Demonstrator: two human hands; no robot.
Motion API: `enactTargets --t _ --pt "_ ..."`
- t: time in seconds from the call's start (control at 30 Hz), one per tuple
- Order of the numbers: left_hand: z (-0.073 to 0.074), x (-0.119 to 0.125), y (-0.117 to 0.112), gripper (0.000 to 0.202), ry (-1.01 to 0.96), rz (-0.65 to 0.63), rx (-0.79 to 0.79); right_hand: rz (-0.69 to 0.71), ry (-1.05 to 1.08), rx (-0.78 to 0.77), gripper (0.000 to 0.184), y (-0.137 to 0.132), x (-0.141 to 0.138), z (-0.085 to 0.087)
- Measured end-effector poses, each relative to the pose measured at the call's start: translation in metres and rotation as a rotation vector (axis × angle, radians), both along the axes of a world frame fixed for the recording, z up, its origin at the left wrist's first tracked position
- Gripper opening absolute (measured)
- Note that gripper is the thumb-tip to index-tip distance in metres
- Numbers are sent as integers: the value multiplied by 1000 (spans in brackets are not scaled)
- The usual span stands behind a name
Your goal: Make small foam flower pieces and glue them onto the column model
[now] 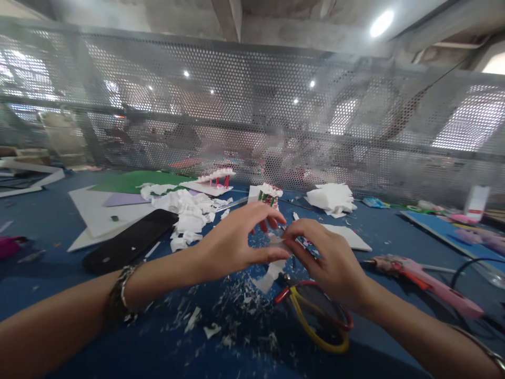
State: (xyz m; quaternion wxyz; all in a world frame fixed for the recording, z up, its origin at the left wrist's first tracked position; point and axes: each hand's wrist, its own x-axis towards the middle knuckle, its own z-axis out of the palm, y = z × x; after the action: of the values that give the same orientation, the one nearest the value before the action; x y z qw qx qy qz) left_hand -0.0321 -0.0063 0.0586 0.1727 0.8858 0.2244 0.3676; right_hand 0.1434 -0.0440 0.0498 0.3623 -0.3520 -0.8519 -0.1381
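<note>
My left hand [234, 237] is held over the blue table, thumb and fingers apart and curved, with nothing gripped. Facing it, my right hand [323, 252] pinches thumb and forefinger together at the edge of a small whitish, see-through scrap [275, 238]; blur hides its exact kind. Below the hands lie a strip of white paper [268, 278] and a hand tool with red and yellow handles [303, 320], its head partly hidden. Shredded white bits [226, 316] cover the tabletop there. Just behind the hands stands a small model with green posts [269, 196].
A black phone [132, 239] and torn white tissue [183, 208] lie left. A pink glue gun [428, 284] with its cord is at right, near a white card [347, 237]. Behind are stacked tissue [331, 199], a red-posted model [221, 181] and a perforated metal screen [244, 116].
</note>
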Motion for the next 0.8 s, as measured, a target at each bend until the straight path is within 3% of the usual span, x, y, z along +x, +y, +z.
enactTargets --t 0.2,0.33,0.43,0.53,0.8 --pt "-3 4 -4 14 -5 -129 -361 -14 114 -148 1 -5 -2 -4" --pt "-4 5 0 17 -58 -128 -530 -22 241 -220 13 -4 -2 -4" --pt "-4 5 4 17 -73 -117 -570 -4 267 -263 20 -2 -1 -3" --pt "-4 4 6 15 -72 -119 -583 -1 196 -283 14 -4 -2 -1" --pt "-2 4 9 14 -64 -191 -721 76 129 -187 6 -6 -2 7"
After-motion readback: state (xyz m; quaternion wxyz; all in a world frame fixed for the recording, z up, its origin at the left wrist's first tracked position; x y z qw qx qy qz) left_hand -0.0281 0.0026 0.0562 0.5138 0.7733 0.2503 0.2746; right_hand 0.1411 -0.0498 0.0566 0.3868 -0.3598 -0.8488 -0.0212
